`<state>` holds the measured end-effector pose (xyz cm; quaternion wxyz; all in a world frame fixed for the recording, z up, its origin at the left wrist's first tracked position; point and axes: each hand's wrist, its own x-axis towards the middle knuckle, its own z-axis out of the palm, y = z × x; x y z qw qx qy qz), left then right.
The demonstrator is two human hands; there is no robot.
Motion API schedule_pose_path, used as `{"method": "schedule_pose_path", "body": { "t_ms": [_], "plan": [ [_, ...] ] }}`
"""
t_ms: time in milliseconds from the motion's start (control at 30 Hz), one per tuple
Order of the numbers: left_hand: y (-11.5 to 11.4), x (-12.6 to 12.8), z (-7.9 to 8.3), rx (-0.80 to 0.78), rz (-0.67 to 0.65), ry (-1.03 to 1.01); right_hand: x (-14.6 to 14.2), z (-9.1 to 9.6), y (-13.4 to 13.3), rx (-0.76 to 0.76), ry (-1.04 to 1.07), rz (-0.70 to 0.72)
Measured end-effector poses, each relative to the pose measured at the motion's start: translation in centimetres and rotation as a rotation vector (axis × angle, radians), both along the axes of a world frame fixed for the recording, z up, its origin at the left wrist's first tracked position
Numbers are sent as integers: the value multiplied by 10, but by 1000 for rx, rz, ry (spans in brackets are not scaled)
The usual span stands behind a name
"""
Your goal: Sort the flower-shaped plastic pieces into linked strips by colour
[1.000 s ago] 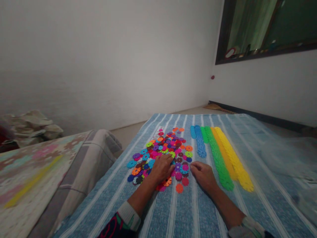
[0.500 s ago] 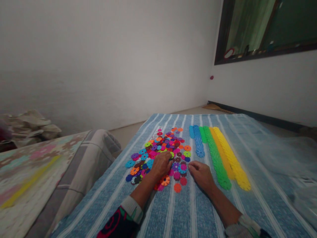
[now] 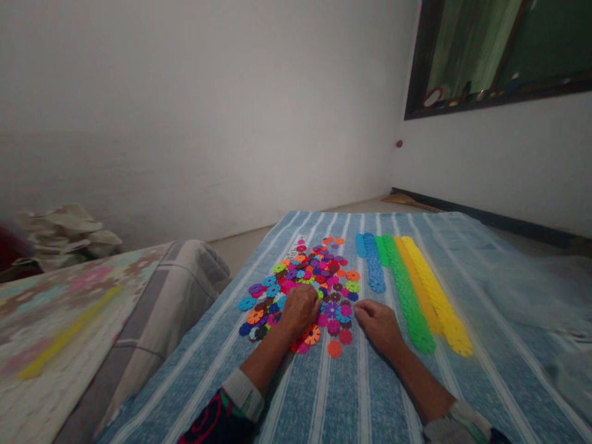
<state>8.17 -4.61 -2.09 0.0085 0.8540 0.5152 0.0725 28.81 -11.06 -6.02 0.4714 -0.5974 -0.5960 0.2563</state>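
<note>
Blue counter cloth with white stripes [image 3: 345, 394], a heap of multicoloured flower-edged plastic discs [image 3: 303, 274] spread left of its middle.
The left hand [image 3: 301, 306] rests on the heap's near part with fingers curled in; I cannot tell whether they grip a disc. Just beside the heap's right side, the right hand [image 3: 377, 320] has its fingers bunched together, any hold on a disc unclear. Overlapping blue [image 3: 374, 268], green [image 3: 407, 296] and yellow disc rows [image 3: 437, 296] run from near the counter's far edge toward the near one; filmy clear plastic [image 3: 531, 290] lies along the right edge.
</note>
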Motion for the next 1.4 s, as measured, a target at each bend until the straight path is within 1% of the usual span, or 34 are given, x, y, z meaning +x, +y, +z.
{"method": "schedule_pose_path", "body": {
  "t_ms": [133, 300, 433, 533, 633, 733, 867, 1000, 1067, 1233, 1333, 1400],
  "plan": [
    [6, 4, 2, 19, 7, -7, 0, 0, 1, -26, -3, 4],
    [25, 12, 3, 36, 10, -72, 1, -2, 3, -42, 8, 24],
    [33, 21, 3, 7, -40, -85, 1, -1, 3, -34, 11, 23],
    [29, 25, 6, -6, -34, -25, 0, -2, 4, -31, 16, 22],
    [23, 27, 12, -11, 22, 89, 0, -3, 5, -34, 17, 11],
    [18, 27, 17, -9, 57, 156, -1, -4, 5, -36, 16, 7],
    [13, 28, 19, -4, 104, 189, 0, -4, 5, -48, 8, 11],
    [14, 33, 18, 40, 145, 174, 0, -4, 5, -60, 0, -1],
    [17, 38, 17, 52, 131, 135, 0, -4, 5, -56, -3, 0],
    [32, 57, 16, -18, -48, 48, 0, -4, 4, -43, -16, 11],
    [37, 63, 11, -61, -42, 58, 0, -3, 3, -38, -7, 16],
    [37, 63, 7, -62, -26, 69, 0, -3, 2, -41, -2, 15]
  ]
}}
